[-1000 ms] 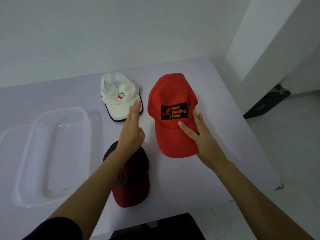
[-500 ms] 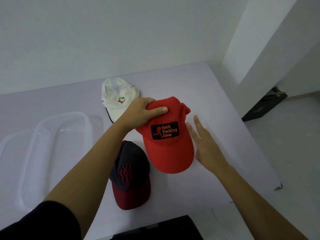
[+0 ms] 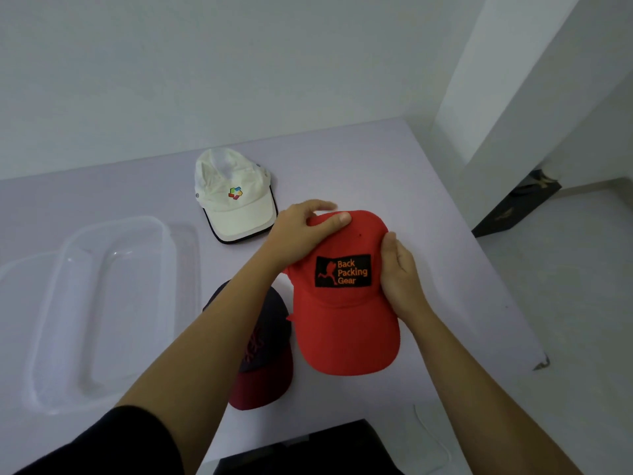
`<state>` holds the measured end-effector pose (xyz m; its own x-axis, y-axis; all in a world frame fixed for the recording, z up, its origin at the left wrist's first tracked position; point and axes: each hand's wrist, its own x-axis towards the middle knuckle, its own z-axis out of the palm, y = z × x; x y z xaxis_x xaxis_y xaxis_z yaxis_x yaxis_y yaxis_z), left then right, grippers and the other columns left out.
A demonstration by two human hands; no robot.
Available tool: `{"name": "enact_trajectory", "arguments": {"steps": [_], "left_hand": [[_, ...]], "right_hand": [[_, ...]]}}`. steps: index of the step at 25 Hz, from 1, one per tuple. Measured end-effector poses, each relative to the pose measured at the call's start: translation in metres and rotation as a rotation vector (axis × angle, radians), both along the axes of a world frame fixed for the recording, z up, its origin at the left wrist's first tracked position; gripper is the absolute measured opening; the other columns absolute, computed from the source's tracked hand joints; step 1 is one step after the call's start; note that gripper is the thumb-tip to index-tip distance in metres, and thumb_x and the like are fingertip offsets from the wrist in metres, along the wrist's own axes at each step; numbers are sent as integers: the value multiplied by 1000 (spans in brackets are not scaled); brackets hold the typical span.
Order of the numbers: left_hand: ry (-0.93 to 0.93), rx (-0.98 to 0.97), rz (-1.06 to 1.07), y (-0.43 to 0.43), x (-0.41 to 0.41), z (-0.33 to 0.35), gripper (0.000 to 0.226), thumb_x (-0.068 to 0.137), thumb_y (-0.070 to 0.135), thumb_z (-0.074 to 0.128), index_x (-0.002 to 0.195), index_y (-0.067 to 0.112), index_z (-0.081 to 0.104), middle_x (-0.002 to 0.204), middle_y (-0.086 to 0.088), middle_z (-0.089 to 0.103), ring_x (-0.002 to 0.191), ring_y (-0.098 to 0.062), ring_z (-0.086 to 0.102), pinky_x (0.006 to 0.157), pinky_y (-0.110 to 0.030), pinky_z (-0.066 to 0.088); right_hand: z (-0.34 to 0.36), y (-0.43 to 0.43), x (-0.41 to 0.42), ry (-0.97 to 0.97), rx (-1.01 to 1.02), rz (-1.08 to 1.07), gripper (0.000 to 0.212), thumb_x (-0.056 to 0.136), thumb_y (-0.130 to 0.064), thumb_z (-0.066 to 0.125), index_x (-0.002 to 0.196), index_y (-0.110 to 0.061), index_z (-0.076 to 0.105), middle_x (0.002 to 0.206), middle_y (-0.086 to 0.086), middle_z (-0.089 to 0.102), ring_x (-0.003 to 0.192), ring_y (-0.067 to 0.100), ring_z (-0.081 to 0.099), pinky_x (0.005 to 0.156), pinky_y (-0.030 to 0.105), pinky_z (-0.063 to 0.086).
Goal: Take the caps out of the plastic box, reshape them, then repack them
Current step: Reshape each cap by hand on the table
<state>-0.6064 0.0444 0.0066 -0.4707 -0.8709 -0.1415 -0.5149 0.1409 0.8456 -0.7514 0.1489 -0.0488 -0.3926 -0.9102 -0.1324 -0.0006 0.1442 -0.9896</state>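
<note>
A red cap (image 3: 346,323) with a black "Back Packing Gear" patch is lifted off the table, brim toward me. My left hand (image 3: 301,234) grips the top of its crown, thumb on the fabric. My right hand (image 3: 399,275) clasps the crown's right side. A white cap (image 3: 233,197) with a small coloured logo lies at the back of the table. A dark cap with a maroon brim (image 3: 267,365) lies near me, partly under my left forearm. The clear plastic box (image 3: 102,303) stands on the left with nothing in it.
The pale table (image 3: 428,200) ends at a right edge, with floor beyond it. A white wall runs behind the table. A dark object (image 3: 513,204) sits on the floor at the right. Something black (image 3: 308,447) lies below the table's near edge.
My left hand left the white cap and took the red cap's crown. The red cap came toward me and off the table. My right hand moved from flat on the table onto the cap's side.
</note>
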Motion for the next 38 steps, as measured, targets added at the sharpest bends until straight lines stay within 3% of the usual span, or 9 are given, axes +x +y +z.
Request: {"name": "enact_trajectory", "arguments": {"steps": [5,10,14,19,22,24,28,33,38], "left_hand": [[114,615,202,19,19,-25,87,67,79,52,130,20,48,122,-1,58,107,-23,59,84,-46,49],[357,905,231,19,20,-55,50,85,52,58,117,14,61,99,-7,59,84,-25,63,75,-44,56],[308,1026,279,15,14,-93,50,91,41,56,130,11,52,125,-12,56,107,-30,59,96,-54,46],[290,863,370,24,-9,-123,47,98,32,46,135,3,46,137,-14,53,123,-24,51,101,-33,40],[-281,438,240,21,-15,-130,52,97,44,41,123,1,52,125,-14,58,115,-30,54,93,-34,39],[-517,206,184,16,-20,-127,48,95,41,42,123,3,49,122,-17,57,113,-34,52,96,-39,35],[-178,322,249,8,-27,-119,44,91,28,47,134,14,44,127,-7,55,114,-26,52,96,-35,42],[-99,275,260,4,-23,-119,30,96,36,45,77,14,53,76,2,53,78,-18,49,63,-25,37],[272,570,63,2,-22,-112,57,77,58,64,122,22,60,116,4,68,104,-12,66,90,-28,52]], "right_hand": [[-8,-2,-10,8,-77,-117,57,94,-48,21,95,-7,60,87,8,61,81,14,59,74,21,52],[-20,-15,-24,75,-38,-57,48,101,-36,23,99,-7,61,92,6,62,85,12,59,76,18,50],[-55,-26,-48,340,245,66,55,99,-46,21,102,-9,62,99,8,66,96,23,61,89,37,48],[-85,-37,-69,710,530,157,52,99,-46,23,75,-11,53,80,7,59,83,28,52,83,43,44],[-88,-40,-76,627,411,203,45,100,-31,34,62,-12,47,65,3,49,69,23,47,63,31,36],[-86,-37,-79,552,345,212,34,100,-23,37,84,-5,61,82,2,56,78,17,51,72,28,38],[-80,-30,-79,242,328,240,23,100,-29,38,100,-17,57,87,-9,57,78,6,53,64,11,43],[-87,-36,-82,246,320,236,24,96,-34,46,89,-15,59,83,0,61,78,13,54,78,32,45],[-76,-42,-75,413,216,275,26,98,-28,43,74,-25,52,67,-9,53,60,4,48,59,16,38]]}}
